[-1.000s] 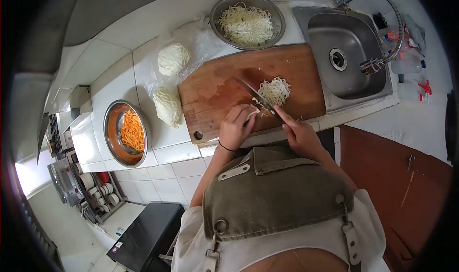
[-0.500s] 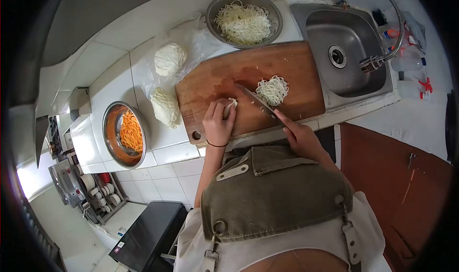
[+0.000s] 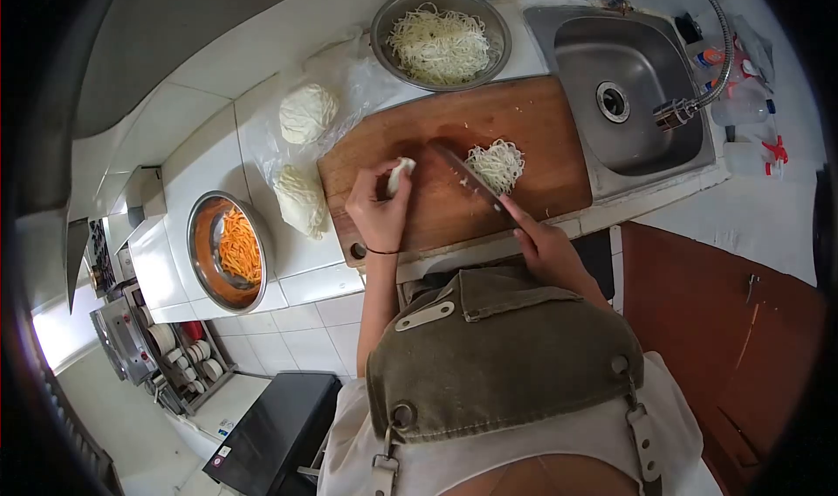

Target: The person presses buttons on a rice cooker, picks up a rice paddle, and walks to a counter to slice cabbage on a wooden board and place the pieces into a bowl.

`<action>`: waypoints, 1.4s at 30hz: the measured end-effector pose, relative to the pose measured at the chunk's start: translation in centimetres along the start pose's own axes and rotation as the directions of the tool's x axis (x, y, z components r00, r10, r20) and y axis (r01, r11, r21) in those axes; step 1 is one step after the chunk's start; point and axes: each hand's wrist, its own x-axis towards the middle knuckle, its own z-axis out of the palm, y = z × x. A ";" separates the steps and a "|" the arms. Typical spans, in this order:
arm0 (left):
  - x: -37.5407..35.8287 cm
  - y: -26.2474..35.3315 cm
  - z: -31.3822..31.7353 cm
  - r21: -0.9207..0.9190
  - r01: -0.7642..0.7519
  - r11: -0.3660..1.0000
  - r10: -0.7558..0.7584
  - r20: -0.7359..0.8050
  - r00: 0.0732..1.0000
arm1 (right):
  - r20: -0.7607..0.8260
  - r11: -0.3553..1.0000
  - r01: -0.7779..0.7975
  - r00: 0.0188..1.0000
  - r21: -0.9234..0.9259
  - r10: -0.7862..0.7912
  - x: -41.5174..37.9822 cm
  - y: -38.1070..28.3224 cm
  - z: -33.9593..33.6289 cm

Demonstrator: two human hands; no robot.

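In my left hand [image 3: 379,210] a small piece of cabbage [image 3: 401,173] is pinched between thumb and fingers, just above the left half of the wooden cutting board [image 3: 454,225]. My right hand [image 3: 543,245] grips the handle of a kitchen knife [image 3: 469,177] at the board's near edge. Its blade points up and to the left, and its tip is near the middle of the board. Right beside the blade lies a small heap of shredded cabbage [image 3: 496,166]. Wet patches and a few scraps show on the wood.
A steel bowl of shredded cabbage [image 3: 441,47] stands behind the board. To the left are two cabbage pieces, one farther back [image 3: 308,114] and one nearer [image 3: 299,201], on a plastic bag. A bowl holds cut carrots [image 3: 240,247]. The sink [image 3: 624,151] is right.
My left hand has moved left, away from the knife, and turned with the cabbage piece, which looks lifted off the board. The knife and my right hand are nearly unmoved.
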 end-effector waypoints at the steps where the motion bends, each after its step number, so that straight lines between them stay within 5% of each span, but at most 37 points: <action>1: -0.1 1.1 0.2 -0.052 -0.003 0.999 0.008 0.086 0.996 | -0.020 0.998 -0.061 0.998 0.012 0.061 0.1 -0.4 -0.3; 3: -0.8 1.7 1.5 -0.166 -0.011 0.986 0.044 0.200 0.979 | -0.036 0.998 -0.061 0.997 0.008 0.061 0.2 -0.7 -0.7; 4: -0.8 2.8 1.7 -0.058 -0.165 0.985 0.174 0.244 0.954 | -0.055 0.998 -0.065 0.996 0.003 0.066 0.2 -0.8 -0.7; 6: -1.8 3.2 2.7 -0.070 -0.148 0.987 0.163 0.337 0.927 | -0.084 1.000 -0.016 0.996 0.004 0.016 0.3 -0.6 -0.3; 13: -2.6 3.1 3.3 0.036 -0.229 0.973 0.196 0.399 0.896 | -0.064 0.992 -0.003 0.998 -0.127 -0.005 0.0 0.0 0.6; 15: -2.8 3.1 3.3 0.067 -0.351 0.934 0.291 0.429 0.855 | -0.059 0.992 -0.003 0.998 -0.127 -0.004 0.0 -0.4 0.2; 29: -3.2 3.1 3.1 0.041 -0.337 0.941 0.286 0.439 0.851 | -0.051 0.958 0.043 0.997 -0.285 -0.060 -0.8 0.3 0.3; 42: -2.9 2.9 3.2 -0.009 -0.327 0.945 0.297 0.441 0.847 | -0.076 0.990 0.049 0.995 -0.130 -0.059 0.5 -1.0 -0.1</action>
